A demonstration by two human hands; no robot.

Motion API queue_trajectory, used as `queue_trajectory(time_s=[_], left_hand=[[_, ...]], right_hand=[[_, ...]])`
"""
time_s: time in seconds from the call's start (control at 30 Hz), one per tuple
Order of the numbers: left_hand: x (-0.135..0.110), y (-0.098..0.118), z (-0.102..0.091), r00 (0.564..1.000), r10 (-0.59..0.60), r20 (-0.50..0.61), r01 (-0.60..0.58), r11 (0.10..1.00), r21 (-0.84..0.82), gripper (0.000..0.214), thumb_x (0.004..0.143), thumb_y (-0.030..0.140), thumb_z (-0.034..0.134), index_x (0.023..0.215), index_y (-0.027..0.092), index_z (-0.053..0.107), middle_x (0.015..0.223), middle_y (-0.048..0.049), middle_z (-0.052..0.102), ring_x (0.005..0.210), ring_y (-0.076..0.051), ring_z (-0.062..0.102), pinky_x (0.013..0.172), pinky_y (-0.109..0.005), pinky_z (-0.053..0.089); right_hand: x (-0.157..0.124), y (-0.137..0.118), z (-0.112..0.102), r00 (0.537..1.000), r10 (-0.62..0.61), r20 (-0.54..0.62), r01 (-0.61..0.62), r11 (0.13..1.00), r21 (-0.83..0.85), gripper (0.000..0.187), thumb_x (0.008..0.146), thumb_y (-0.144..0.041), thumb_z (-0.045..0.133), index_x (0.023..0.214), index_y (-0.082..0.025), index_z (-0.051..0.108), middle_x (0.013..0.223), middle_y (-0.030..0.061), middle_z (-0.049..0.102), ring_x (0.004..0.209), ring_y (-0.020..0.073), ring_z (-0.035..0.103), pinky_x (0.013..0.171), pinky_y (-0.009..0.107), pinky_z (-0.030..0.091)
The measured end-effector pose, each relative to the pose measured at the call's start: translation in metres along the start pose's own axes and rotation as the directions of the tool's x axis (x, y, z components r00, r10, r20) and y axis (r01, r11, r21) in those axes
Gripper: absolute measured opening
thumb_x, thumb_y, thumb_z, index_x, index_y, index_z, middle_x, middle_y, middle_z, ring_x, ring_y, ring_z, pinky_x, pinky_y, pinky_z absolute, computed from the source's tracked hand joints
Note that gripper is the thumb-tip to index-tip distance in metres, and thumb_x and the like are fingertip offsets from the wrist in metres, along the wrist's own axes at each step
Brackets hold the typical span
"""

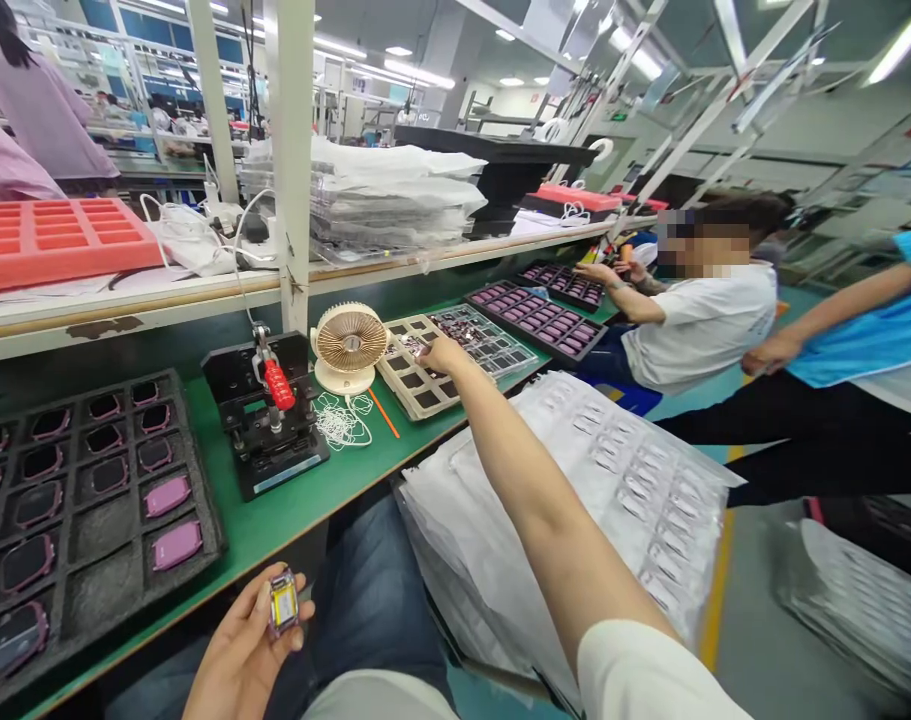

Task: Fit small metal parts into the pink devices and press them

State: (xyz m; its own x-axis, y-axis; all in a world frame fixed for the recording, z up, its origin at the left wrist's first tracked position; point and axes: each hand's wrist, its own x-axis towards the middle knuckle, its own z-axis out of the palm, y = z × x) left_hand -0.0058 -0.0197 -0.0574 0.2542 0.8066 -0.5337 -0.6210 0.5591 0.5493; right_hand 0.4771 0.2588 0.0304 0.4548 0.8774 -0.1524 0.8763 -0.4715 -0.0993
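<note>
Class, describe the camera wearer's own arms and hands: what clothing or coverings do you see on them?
The left hand and the right hand are both bare, without gloves. The right arm has a short white sleeve ending above the elbow, and no watch or band shows on its wrist. Any left sleeve is out of view.

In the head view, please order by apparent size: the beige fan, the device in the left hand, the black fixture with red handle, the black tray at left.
1. Black tray, cut off by the picture edge
2. Black fixture
3. Beige fan
4. Device in the left hand
</note>
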Motion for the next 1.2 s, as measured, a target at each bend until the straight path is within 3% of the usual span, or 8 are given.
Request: queue_trajectory(time_s=[0.33,0.73,1.07,1.2], left_hand=[[0.006,-0.004,0.009,0.998,-0.039,0.042,0.039,0.999,0.016,0.04,0.077,0.031,0.094,0.113,0.019,0.082,0.116,-0.0186,0.083,0.091,-0.033,0.082,0.065,-0.031,0.062],[0.006,-0.011,0.01,0.997,-0.063,0.045,0.063,0.998,0.011,0.042,0.073,0.031,0.097,0.111,0.019,0.083,0.112,-0.0183,0.083,0.086,-0.031,0.081,0.061,-0.03,0.06],[0.011,-0.024,0.001,0.991,-0.131,0.024,0.131,0.991,0.003,0.04,0.071,0.026,0.097,0.108,0.022,0.083,0.11,-0.0171,0.084,0.086,-0.034,0.082,0.059,-0.031,0.059],[0.017,-0.027,0.01,0.993,-0.118,0.03,0.118,0.993,0.0,0.042,0.069,0.027,0.098,0.108,0.021,0.083,0.113,-0.0174,0.083,0.089,-0.034,0.082,0.061,-0.032,0.062]], right_hand=[[-0.002,0.015,0.001,0.996,-0.085,-0.032,0.085,0.996,-0.005,0.036,0.104,-0.041,0.067,0.132,-0.018,0.066,0.133,0.0106,0.067,0.115,0.0249,0.068,0.098,0.047,0.06],[-0.012,0.011,-0.007,0.989,-0.145,-0.019,0.146,0.987,0.072,0.036,0.104,-0.041,0.068,0.13,-0.017,0.066,0.13,0.01,0.068,0.111,0.024,0.069,0.096,0.046,0.06],[-0.023,0.013,-0.021,0.988,-0.145,-0.06,0.157,0.933,0.322,0.034,0.103,-0.04,0.069,0.127,-0.016,0.067,0.128,0.0089,0.068,0.111,0.0249,0.069,0.095,0.045,0.061],[-0.047,0.01,-0.038,0.986,-0.14,-0.086,0.165,0.853,0.495,0.031,0.104,-0.043,0.067,0.113,-0.014,0.07,0.104,0.0039,0.072,0.087,0.0176,0.071,0.078,0.034,0.062]])
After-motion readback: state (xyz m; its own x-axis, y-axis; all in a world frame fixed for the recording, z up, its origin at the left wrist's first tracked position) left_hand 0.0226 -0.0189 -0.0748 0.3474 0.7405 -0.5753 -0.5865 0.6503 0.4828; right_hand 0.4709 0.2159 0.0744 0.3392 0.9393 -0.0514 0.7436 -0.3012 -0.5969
